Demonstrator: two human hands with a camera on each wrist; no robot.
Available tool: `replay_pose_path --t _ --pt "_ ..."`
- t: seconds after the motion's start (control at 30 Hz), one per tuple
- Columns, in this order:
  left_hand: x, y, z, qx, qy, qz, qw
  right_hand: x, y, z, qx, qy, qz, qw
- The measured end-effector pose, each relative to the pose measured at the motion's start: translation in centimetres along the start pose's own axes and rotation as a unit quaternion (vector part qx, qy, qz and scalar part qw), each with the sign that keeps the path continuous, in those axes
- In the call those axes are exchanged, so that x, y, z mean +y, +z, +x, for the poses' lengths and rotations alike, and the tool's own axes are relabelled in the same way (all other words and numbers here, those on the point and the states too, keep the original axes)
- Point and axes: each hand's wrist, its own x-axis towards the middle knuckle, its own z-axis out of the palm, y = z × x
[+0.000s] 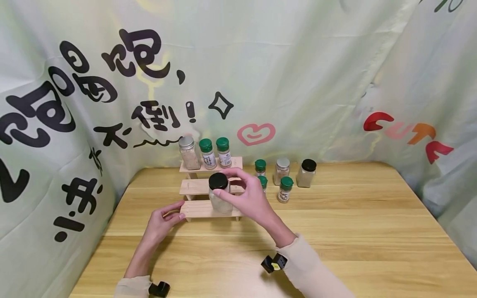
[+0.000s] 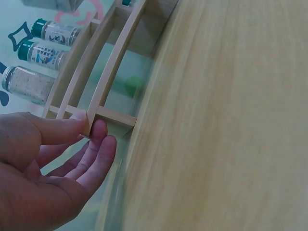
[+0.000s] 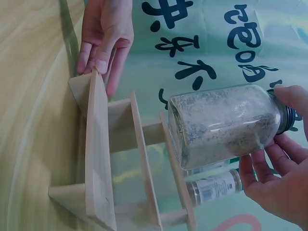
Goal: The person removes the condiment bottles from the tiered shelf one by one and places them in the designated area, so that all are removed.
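Note:
My right hand (image 1: pixel 253 198) grips a clear glass jar (image 1: pixel 221 203) with a black lid (image 1: pixel 218 181). The jar holds a pale, grainy filling, and the right wrist view shows it held off the boards. A three-step wooden rack (image 1: pixel 194 187) stands below it. My left hand (image 1: pixel 159 223) pinches the left end of the rack's lowest board, thumb on one face and fingers on the other, as the left wrist view shows. On the top step stand a silver-lidded jar (image 1: pixel 191 157) and two green-capped spice bottles (image 1: pixel 208 159), (image 1: pixel 224 157).
Right of the rack, on the wooden table (image 1: pixel 354 231), stand a silver-lidded jar (image 1: pixel 282 173), a black-lidded jar (image 1: pixel 307 176) and green-capped bottles, one at the front (image 1: pixel 285 190). My right hand partly hides two of those bottles. A printed curtain (image 1: pixel 316 82) hangs behind the table.

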Motion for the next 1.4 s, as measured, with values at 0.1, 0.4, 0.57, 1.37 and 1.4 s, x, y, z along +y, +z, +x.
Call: replay_pose_path --t 0.1,0.4,0.57,1.37,1.4 --pt "-0.1 0.0 0.0 0.000 0.003 -0.006 1.0000 -0.2 -0.6 -0.4 -0.002 0.002 -0.004 1.0000" --pt "-0.3 0.0 0.1 0.002 0.000 0.001 1.0000 -0.2 -2.9 -1.5 0.004 -0.008 0.002 1.0000" --pt "-0.2 0.1 0.0 0.002 -0.003 -0.006 1.0000 -0.3 -4.5 -2.2 0.007 -0.005 -0.020 0.9998" --pt "0.1 0.1 0.0 0.004 -0.004 -0.005 1.0000 -0.9 -13.2 -5.4 0.046 -0.005 -0.052 0.9976" --pt "0.0 0.1 0.0 0.004 -0.004 -0.006 1.0000 -0.9 -13.5 -5.5 0.048 -0.004 -0.052 0.9975"
